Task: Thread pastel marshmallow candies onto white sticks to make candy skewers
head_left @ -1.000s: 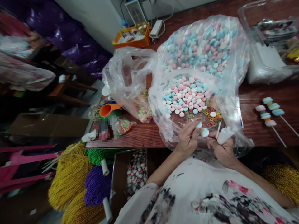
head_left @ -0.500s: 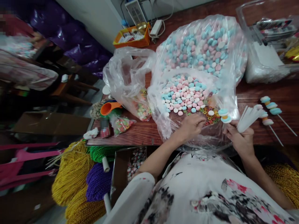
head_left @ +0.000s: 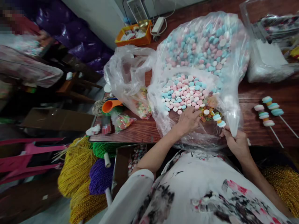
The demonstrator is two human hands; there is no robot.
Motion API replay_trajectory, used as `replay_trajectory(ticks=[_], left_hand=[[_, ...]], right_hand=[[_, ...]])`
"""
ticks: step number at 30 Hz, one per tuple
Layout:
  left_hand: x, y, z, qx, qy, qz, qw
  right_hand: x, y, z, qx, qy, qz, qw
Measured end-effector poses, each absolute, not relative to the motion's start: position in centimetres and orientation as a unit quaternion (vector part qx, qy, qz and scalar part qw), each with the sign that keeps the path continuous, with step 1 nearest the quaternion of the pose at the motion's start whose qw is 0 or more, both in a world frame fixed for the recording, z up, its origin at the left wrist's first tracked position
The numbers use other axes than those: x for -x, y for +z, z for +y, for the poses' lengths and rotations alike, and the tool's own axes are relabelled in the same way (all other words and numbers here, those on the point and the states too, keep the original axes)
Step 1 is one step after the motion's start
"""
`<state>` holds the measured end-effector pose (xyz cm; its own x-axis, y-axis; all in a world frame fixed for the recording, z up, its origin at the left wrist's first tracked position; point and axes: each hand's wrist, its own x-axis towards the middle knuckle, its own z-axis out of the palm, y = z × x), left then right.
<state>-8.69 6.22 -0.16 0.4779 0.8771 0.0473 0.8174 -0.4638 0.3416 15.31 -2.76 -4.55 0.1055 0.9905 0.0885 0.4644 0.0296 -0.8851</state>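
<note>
My left hand (head_left: 188,119) is at the near edge of a heap of pink, blue and white candies (head_left: 184,90) in an open plastic bag; its fingers are bent down and their tips are hard to see. Orange and green rings (head_left: 206,116) lie just right of it. Pinched in my right hand (head_left: 234,141) is a skewer threaded with blue-white candies and a yellow piece (head_left: 219,120); white sticks (head_left: 233,121) also stick up from this hand. To the right, two filled skewers (head_left: 265,115) lie side by side on the table.
A big bag of candies (head_left: 198,46) stands behind the heap. Left of it are a clear bag (head_left: 128,71), an orange scoop (head_left: 111,105) and an orange tray (head_left: 135,40). A plastic container (head_left: 268,56) is at the back right. Another person's hand (head_left: 44,39) shows at far left.
My left hand has moved slightly left and up to the edge of the candies. The skewer in my right hand has shifted left and down, and the white sticks now point more upright.
</note>
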Motion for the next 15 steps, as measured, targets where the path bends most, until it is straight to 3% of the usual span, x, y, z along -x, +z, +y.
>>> replay_trajectory(ticks=[7,15], left_hand=[[6.4,-0.5,5.9,-0.897,-0.013,0.415,0.152],[5.2,-1.0,6.3,-0.883,0.077,0.422,0.192]], right_hand=[[-15.7,-5.5,-3.0,0.634,0.268,-0.620,0.376],[-16.3,-4.9,-3.5,0.654,0.303,-0.550,0.422]])
